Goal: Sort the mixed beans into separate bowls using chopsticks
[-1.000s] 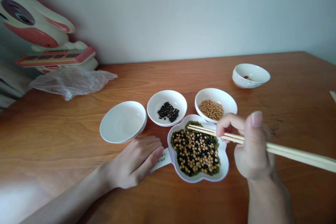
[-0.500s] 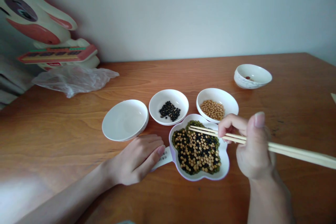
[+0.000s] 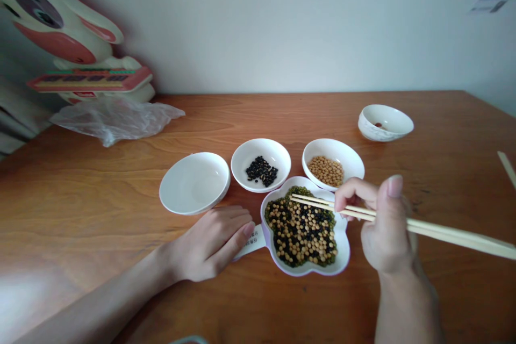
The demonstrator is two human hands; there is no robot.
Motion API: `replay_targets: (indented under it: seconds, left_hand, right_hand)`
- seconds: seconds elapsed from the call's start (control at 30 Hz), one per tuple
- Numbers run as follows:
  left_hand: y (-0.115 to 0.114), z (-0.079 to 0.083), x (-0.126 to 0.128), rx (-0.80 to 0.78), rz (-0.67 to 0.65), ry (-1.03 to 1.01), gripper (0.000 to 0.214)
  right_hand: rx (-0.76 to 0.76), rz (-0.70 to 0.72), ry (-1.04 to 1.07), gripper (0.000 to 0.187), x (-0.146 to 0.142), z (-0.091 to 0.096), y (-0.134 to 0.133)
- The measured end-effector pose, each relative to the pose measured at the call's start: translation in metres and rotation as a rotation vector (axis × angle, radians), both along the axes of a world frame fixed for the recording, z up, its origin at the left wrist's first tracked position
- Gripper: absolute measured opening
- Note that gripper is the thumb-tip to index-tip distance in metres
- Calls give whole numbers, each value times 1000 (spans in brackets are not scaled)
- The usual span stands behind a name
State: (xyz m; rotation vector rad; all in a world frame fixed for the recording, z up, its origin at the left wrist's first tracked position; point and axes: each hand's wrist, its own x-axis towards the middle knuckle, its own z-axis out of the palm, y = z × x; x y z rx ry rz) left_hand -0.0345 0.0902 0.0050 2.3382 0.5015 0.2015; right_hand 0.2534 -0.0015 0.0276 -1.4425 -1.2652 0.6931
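My right hand grips a pair of wooden chopsticks; their tips hover over the far edge of a flower-shaped white dish full of mixed yellow, black and green beans. My left hand lies flat on the table, fingers together, touching the dish's handle. Behind the dish stand three white bowls: an empty one on the left, a middle bowl with black beans, and a right bowl with yellow beans.
A further white bowl with one red bean stands at the back right. A crumpled clear plastic bag and a cartoon animal toy sit at the back left by the wall. A pale stick lies at the wooden table's right edge.
Both hands and the chopsticks stay almost still; only the camera view has shifted slightly, so everything sits a little lower in the picture.
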Motion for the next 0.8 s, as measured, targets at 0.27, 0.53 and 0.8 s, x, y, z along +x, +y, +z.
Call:
replay_targets:
  seconds: [0.27,0.53,0.8]
  left_hand:
    - [0,1,1,-4,0,-11,31]
    - [-1,0,1,-9,1,-3,31]
    - [0,1,0,24,-10,21,32]
  right_hand:
    - [3,1,4,79,-2,-3,4]
    - [19,-9,-36,77,-5,1,3]
    - [62,-31,-72,74,-11,6,7]
